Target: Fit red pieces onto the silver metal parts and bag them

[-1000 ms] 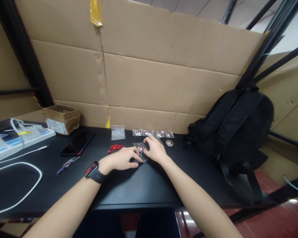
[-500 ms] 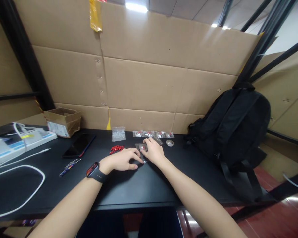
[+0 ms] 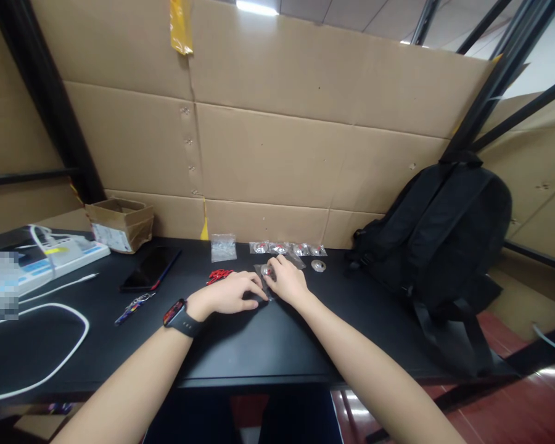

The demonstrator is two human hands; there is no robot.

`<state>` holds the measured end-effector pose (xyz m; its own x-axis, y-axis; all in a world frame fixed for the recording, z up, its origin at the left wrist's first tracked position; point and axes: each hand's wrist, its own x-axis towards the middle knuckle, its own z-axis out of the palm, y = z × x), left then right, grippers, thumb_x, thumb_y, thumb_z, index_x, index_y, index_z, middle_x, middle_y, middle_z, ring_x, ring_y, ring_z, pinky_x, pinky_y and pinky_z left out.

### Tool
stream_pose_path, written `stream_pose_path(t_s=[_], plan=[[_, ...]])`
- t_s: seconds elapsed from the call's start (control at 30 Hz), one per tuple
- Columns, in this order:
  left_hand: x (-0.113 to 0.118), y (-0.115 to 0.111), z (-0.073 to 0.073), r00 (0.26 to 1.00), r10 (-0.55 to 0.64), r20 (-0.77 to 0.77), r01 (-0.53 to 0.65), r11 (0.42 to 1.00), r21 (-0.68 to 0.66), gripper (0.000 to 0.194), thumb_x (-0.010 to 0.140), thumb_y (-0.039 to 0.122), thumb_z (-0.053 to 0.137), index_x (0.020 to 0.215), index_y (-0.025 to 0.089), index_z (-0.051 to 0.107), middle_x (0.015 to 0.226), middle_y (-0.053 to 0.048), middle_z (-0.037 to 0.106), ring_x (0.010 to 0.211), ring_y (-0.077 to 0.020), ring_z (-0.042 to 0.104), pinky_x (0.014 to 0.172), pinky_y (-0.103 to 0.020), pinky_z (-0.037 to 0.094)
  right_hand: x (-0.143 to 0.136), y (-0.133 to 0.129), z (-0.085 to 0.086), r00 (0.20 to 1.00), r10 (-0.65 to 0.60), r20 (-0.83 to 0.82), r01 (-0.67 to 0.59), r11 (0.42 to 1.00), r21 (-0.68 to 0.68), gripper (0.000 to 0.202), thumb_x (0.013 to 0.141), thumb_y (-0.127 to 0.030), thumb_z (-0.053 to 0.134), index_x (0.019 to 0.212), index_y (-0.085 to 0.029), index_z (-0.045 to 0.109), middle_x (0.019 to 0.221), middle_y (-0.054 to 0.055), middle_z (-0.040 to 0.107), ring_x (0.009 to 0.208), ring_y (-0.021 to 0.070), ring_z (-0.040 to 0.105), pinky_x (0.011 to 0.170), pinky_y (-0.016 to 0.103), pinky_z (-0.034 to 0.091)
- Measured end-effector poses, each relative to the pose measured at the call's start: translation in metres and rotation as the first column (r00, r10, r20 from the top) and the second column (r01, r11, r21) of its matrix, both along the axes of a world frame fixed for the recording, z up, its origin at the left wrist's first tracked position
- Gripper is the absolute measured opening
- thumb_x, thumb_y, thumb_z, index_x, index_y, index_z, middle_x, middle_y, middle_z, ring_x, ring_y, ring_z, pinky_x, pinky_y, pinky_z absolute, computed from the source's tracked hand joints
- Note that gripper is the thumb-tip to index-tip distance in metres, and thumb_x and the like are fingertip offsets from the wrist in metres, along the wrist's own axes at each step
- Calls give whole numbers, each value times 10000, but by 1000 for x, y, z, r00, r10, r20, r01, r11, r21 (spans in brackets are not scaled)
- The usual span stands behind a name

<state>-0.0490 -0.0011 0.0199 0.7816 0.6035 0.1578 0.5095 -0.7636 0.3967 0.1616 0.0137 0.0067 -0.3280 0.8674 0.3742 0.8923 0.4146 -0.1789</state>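
A small clear plastic bag (image 3: 265, 271) with a shiny round piece and a bit of red inside lies flat on the black table (image 3: 259, 354). Over its right side curl the fingers of my right hand (image 3: 287, 280), closed on it and hiding part of it. My left hand (image 3: 234, 293), wearing a dark watch, is open, its fingers stretched to the bag's lower edge and thumb apart. Beside the left hand is a bunch of red cords (image 3: 219, 275), partly covered. Several similar bags (image 3: 280, 248) form a row behind, and a round silvery disc (image 3: 319, 266) lies to the right.
A clear packet (image 3: 223, 248) lies near the cardboard wall (image 3: 268, 154). To the left are a phone (image 3: 152, 269), a keychain (image 3: 134, 308), a white power strip (image 3: 74, 262), cables and a small cardboard box (image 3: 123, 225). A black backpack (image 3: 457, 240) stands at right.
The view has shifted slightly. Both hands stay at the same small bag, with only slight finger movement; the left hand now covers a little more of the red cords.
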Motion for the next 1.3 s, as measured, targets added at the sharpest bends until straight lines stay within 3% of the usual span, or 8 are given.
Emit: stream_pose_path(t_s=[0.13, 0.27, 0.4, 0.53, 0.63, 0.8, 1.07, 1.3], plan=[[-2, -1, 8, 996, 75, 51, -77, 996, 34, 230, 883, 335, 641, 1080, 361, 756, 1132, -30, 626, 1092, -231, 587, 994, -353, 430, 19, 0, 11, 964, 224, -145, -241, 964, -112, 483, 787, -399, 773, 1206, -265, 575, 1191, 49, 574, 942, 194, 611, 788, 304, 479], [-4, 0, 13, 988, 95, 120, -104, 992, 67, 273, 850, 297, 676, 1118, 317, 727, 1110, -32, 614, 1064, -215, 592, 969, -328, 440, 50, 1, 24, 856, 378, -352, -437, 894, -103, 227, 981, -265, 505, 1162, -210, 630, 1047, 49, 650, 790, 145, 607, 781, 291, 484], [2, 3, 6, 978, 146, 150, -164, 979, 117, 316, 762, 237, 753, 1068, 242, 672, 1054, -28, 633, 989, -208, 605, 879, -303, 459, 66, 7, 24, 860, 398, -319, -449, 888, -103, 189, 847, -122, 630, 1013, -187, 690, 970, 25, 652, 696, 117, 574, 719, 258, 472], [10, 8, -5, 973, 208, 97, -223, 956, 190, 154, 805, 260, 719, 951, 234, 676, 1037, -37, 647, 972, -213, 609, 867, -312, 446, 61, 10, 16, 839, 455, -298, -519, 834, -188, 249, 725, -155, 796, 963, -204, 743, 956, 16, 637, 700, 113, 572, 686, 241, 473], [12, 11, -8, 974, 205, 94, -221, 951, 215, 74, 870, 271, 638, 879, 235, 702, 964, -43, 664, 929, -202, 619, 862, -304, 449, 56, 9, 14, 833, 475, -283, -537, 818, -207, 201, 749, -129, 766, 929, -219, 765, 970, 19, 641, 715, 116, 579, 695, 243, 478], [7, 12, -6, 961, 236, 146, -257, 956, 145, 130, 878, 294, 597, 860, 232, 710, 883, -29, 720, 847, -194, 660, 824, -286, 468, 58, 6, 15, 831, 484, -273, -543, 812, -213, 426, 679, 16, 667, 1023, -226, 734, 993, 6, 627, 733, 108, 583, 697, 223, 477], [4, 9, 1, 913, 333, 236, -364, 925, 106, 190, 894, 318, 542, 898, 224, 707, 899, -25, 753, 823, -193, 682, 802, -278, 479, 49, 10, 7, 851, 418, -320, -470, 876, -105, 217, 773, -265, 799, 971, -205, 735, 903, 17, 635, 710, 120, 560, 698, 242, 467], [-3, 14, 1, 941, 300, 157, -320, 939, 127, 151, 843, 286, 593, 816, 226, 729, 837, -34, 751, 802, -208, 679, 801, -295, 479, 50, 11, 7, 832, 409, -375, -471, 878, -88, 96, 861, -267, 689, 837, -192, 744, 894, 41, 681, 754, 148, 608, 716, 262, 472]])
